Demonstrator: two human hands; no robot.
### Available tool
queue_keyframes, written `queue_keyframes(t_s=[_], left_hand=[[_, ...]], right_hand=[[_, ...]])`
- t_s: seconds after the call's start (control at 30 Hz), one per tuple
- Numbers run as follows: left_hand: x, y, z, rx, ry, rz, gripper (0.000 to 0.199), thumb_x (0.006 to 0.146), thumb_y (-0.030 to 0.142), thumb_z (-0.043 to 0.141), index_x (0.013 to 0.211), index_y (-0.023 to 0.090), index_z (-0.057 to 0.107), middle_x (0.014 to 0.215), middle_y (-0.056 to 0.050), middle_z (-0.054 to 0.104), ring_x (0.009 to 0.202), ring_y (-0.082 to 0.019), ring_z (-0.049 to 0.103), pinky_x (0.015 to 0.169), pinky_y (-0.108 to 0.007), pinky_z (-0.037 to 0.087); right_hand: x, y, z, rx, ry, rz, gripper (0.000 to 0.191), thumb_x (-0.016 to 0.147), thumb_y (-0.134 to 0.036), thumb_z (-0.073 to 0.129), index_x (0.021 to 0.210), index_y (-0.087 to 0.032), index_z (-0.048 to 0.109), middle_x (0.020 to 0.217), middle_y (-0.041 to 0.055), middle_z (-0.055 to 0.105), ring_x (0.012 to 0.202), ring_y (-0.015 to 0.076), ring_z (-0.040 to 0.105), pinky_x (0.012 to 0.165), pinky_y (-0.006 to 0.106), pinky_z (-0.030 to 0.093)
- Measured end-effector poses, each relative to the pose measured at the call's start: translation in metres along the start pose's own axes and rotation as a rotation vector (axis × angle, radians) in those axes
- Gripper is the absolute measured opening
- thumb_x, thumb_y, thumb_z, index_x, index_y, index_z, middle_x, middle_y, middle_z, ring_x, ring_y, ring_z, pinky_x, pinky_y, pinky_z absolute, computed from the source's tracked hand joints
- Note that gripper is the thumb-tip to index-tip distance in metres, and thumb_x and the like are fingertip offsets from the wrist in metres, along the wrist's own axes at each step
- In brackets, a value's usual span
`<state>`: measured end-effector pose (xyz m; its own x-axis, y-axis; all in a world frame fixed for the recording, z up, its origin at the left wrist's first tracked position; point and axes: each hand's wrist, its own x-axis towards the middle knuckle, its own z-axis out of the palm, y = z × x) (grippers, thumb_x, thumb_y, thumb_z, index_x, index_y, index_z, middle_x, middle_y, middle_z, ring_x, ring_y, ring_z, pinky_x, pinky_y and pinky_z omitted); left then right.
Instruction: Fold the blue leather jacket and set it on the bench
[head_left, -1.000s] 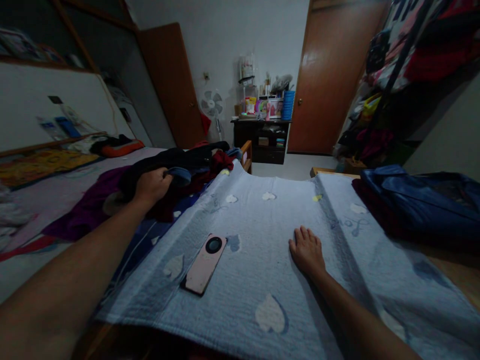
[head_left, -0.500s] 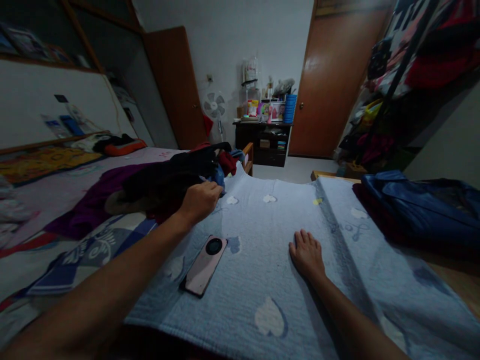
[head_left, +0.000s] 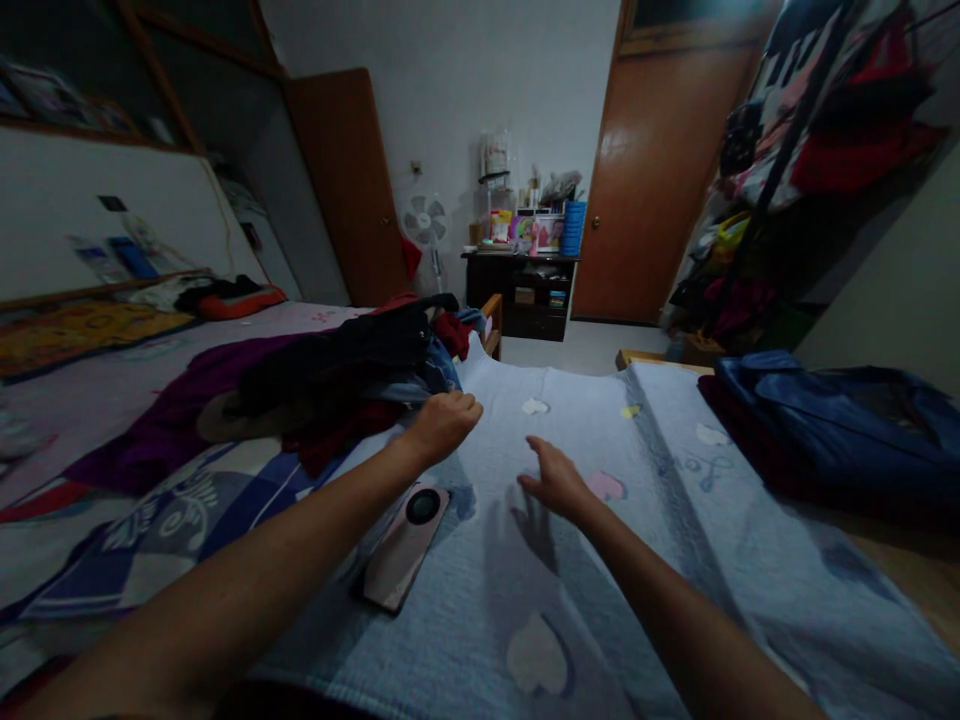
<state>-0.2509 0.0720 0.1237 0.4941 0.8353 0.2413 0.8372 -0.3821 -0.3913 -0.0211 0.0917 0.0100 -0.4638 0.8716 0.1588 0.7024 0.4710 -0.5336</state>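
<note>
"What is your left hand doing?"

"My left hand (head_left: 448, 422) is curled up like a fist, at seven o'clock from the middle of my view. I can't tell if it is pinching anything."

"What is next to it?"

"Some blue denim cloth (head_left: 442, 372) is just past my fist, at twelve o'clock from it. A messy heap of dark clothes (head_left: 337, 350) lies at nine o'clock from the middle."

"And your right hand?"

"My right hand (head_left: 559, 480) is at five o'clock. My thumb and my pointing finger are wide apart. The hand is up over the blue blanket (head_left: 585, 400), and its shadow falls there."

"Where is the blanket?"

"It is spread out under both my hands, with hearts on it. One pink heart (head_left: 606, 487) is just beside my right hand, at three o'clock from it."

"What else do you see?"

"A pink phone (head_left: 403, 550) lies on the blanket at seven o'clock. Folded blue jeans (head_left: 840, 410) sit at three o'clock. A fan (head_left: 425, 222) stands at eleven o'clock."
</note>
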Motion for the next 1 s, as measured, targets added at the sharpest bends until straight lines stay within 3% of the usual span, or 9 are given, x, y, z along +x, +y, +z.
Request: queue_keyframes(t_s=[0.07, 0.17, 0.2, 0.27, 0.37, 0.5, 0.6, 0.77, 1.0], left_hand=[[0.001, 0.0, 0.003, -0.052, 0.016, -0.019, 0.014, 0.089, 0.009, 0.05, 0.091, 0.014, 0.063, 0.088, -0.01, 0.064, 0.086, -0.022, 0.062, 0.071, -0.031, 0.048], [-0.002, -0.005, 0.01, -0.184, 0.077, -0.091, 0.012, 0.09, 0.011, 0.051, 0.095, 0.016, 0.061, 0.089, -0.008, 0.065, 0.087, -0.021, 0.063, 0.071, -0.029, 0.049], [-0.004, -0.007, 0.013, -0.246, 0.087, -0.1, 0.013, 0.09, 0.012, 0.051, 0.097, 0.017, 0.06, 0.091, -0.007, 0.065, 0.087, -0.02, 0.063, 0.072, -0.029, 0.05], [-0.01, -0.012, 0.02, -0.374, 0.085, -0.08, 0.017, 0.09, 0.011, 0.049, 0.102, 0.018, 0.059, 0.095, -0.005, 0.066, 0.088, -0.018, 0.063, 0.076, -0.028, 0.051], [-0.022, -0.022, 0.025, -0.439, 0.134, -0.038, 0.032, 0.087, 0.007, 0.046, 0.114, 0.019, 0.057, 0.115, -0.008, 0.064, 0.109, -0.019, 0.059, 0.095, -0.033, 0.048], [-0.039, -0.048, 0.022, -0.193, 0.227, -0.266, 0.051, 0.082, 0.012, 0.054, 0.132, 0.023, 0.053, 0.15, -0.012, 0.039, 0.144, -0.032, 0.024, 0.116, -0.058, 0.015], [-0.049, -0.073, 0.03, -0.033, 0.112, -0.511, 0.066, 0.079, 0.031, 0.065, 0.141, 0.027, 0.046, 0.16, -0.01, 0.021, 0.146, -0.042, -0.001, 0.112, -0.068, 0.002], [-0.057, -0.091, 0.06, 0.014, -0.032, -0.649, 0.072, 0.084, 0.055, 0.056, 0.147, 0.027, 0.039, 0.158, -0.012, 0.025, 0.145, -0.046, -0.005, 0.11, -0.068, 0.004], [-0.05, -0.087, 0.073, 0.019, -0.052, -0.731, 0.076, 0.083, 0.043, 0.058, 0.151, 0.021, 0.031, 0.155, -0.013, 0.033, 0.144, -0.046, -0.007, 0.11, -0.068, 0.001]], right_hand=[[0.03, -0.028, 0.008, 0.269, -0.013, -0.078, 0.087, 0.071, -0.025, 0.072, 0.148, -0.016, 0.03, 0.138, 0.0174, 0.05, 0.118, 0.0255, 0.054, 0.098, 0.04, 0.043], [0.068, -0.061, 0.027, 0.543, 0.009, -0.043, 0.1, 0.064, -0.026, 0.078, 0.149, -0.02, 0.026, 0.132, 0.0149, 0.055, 0.103, 0.0228, 0.06, 0.085, 0.038, 0.05], [0.078, -0.069, 0.034, 0.624, 0.022, -0.077, 0.094, 0.064, -0.026, 0.078, 0.146, -0.023, 0.032, 0.131, 0.0119, 0.056, 0.103, 0.0217, 0.06, 0.083, 0.036, 0.051], [0.093, -0.08, 0.046, 0.729, 0.074, -0.136, 0.061, 0.072, -0.025, 0.071, 0.129, -0.023, 0.052, 0.121, 0.0062, 0.062, 0.102, 0.0201, 0.059, 0.082, 0.033, 0.051], [0.105, -0.087, 0.057, 0.839, 0.119, -0.034, 0.018, 0.078, -0.022, 0.061, 0.095, -0.021, 0.066, 0.096, 0.0014, 0.069, 0.091, 0.0182, 0.061, 0.077, 0.03, 0.051], [0.108, -0.085, 0.061, 1.032, 0.105, 0.16, 0.013, 0.08, -0.031, 0.058, 0.085, -0.019, 0.062, 0.077, 0.0008, 0.066, 0.066, 0.0139, 0.061, 0.056, 0.023, 0.048], [0.104, -0.08, 0.059, 1.089, 0.122, 0.189, 0.023, 0.082, -0.039, 0.056, 0.088, -0.017, 0.06, 0.073, 0.0011, 0.064, 0.058, 0.0118, 0.06, 0.051, 0.022, 0.046], [0.087, -0.076, 0.048, 1.164, 0.187, 0.186, 0.033, 0.08, -0.047, 0.056, 0.089, -0.015, 0.059, 0.068, 0.0021, 0.064, 0.056, 0.0124, 0.059, 0.053, 0.024, 0.048], [0.063, -0.078, 0.015, 1.137, 0.305, 0.116, 0.035, 0.077, -0.047, 0.057, 0.092, -0.015, 0.061, 0.064, -0.0015, 0.061, 0.049, 0.011, 0.053, 0.048, 0.023, 0.042]])
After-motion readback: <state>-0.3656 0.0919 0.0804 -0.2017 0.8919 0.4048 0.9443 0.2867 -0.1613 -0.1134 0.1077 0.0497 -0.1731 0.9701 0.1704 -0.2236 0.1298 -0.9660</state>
